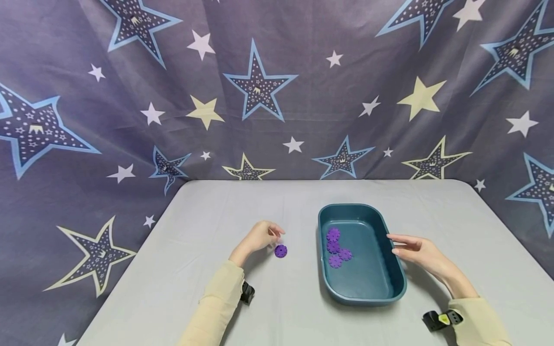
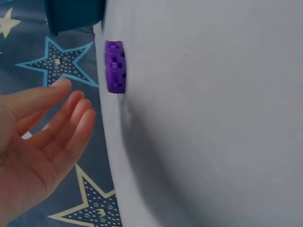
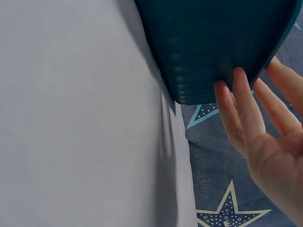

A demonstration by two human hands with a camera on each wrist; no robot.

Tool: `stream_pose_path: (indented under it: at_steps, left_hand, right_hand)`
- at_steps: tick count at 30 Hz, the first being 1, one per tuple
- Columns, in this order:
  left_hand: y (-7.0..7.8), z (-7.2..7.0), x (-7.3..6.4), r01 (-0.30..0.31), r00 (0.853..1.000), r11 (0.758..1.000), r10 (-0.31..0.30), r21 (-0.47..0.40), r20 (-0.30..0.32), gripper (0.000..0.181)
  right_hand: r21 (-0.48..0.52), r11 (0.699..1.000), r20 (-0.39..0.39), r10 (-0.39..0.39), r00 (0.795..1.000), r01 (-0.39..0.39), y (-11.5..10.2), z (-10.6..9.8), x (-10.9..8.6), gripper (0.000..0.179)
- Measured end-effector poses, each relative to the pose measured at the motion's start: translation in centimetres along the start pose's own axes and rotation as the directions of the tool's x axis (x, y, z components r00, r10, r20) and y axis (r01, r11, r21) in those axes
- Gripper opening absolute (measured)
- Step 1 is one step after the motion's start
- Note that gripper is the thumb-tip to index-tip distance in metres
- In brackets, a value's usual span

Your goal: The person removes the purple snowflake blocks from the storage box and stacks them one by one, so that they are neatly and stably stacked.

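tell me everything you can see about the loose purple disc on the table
The purple disc is a small round toothed piece, like a plastic snowflake building chip. The left wrist view shows small holes across it. It lies flat and alone on the grey table, just left of the teal tray, apart from it. The left hand hovers right beside it with relaxed fingers; nothing grips it.

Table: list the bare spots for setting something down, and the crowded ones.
Bare table lies behind the teal tray, left of the left hand, and along the near edge between the sleeves. Crowded: the gap between tray and left hand, holding a purple disc, and the tray's right rim by the right hand.
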State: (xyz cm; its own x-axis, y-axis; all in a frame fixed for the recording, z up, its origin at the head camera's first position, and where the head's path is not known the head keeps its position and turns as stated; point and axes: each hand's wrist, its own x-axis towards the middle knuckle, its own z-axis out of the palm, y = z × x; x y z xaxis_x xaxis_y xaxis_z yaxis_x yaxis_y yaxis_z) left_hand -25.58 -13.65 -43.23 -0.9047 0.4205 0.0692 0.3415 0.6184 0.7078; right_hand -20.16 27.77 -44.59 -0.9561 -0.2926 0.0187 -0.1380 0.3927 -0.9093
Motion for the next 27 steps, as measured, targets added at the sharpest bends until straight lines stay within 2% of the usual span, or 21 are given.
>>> stream_pose_path:
  at_steps: [9, 17, 23, 27]
  left_hand:
    - [2.2, -0.5, 1.0, -0.043, 0.997, 0.997, 0.047, -0.057, 0.069, 0.022]
    - [4.8, -0.2, 1.5, -0.083, 0.988, 0.996, 0.088, -0.045, 0.124, 0.022]
    - [6.5, 0.4, 2.1, -0.134, 0.978, 0.991, 0.137, -0.031, 0.159, 0.024]
    - [7.6, 0.8, 2.6, -0.200, 0.963, 0.980, 0.196, 0.004, 0.186, 0.025]
  right_hand:
    - [-0.015, 1.000, 0.001, 0.002, 1.000, -0.002, 0.0, 0.0, 0.0, 0.048]
    - [-0.017, 1.000, -0.005, 0.010, 1.000, -0.010, 0.0, 0.1, 0.1, 0.049]
    - [-0.011, 1.000, -0.005, 0.000, 1.000, 0.000, 0.1, 0.1, 0.0, 0.049]
    - [0.008, 1.000, 0.002, -0.011, 1.000, 0.011, 0.2, 0.0, 0.0, 0.050]
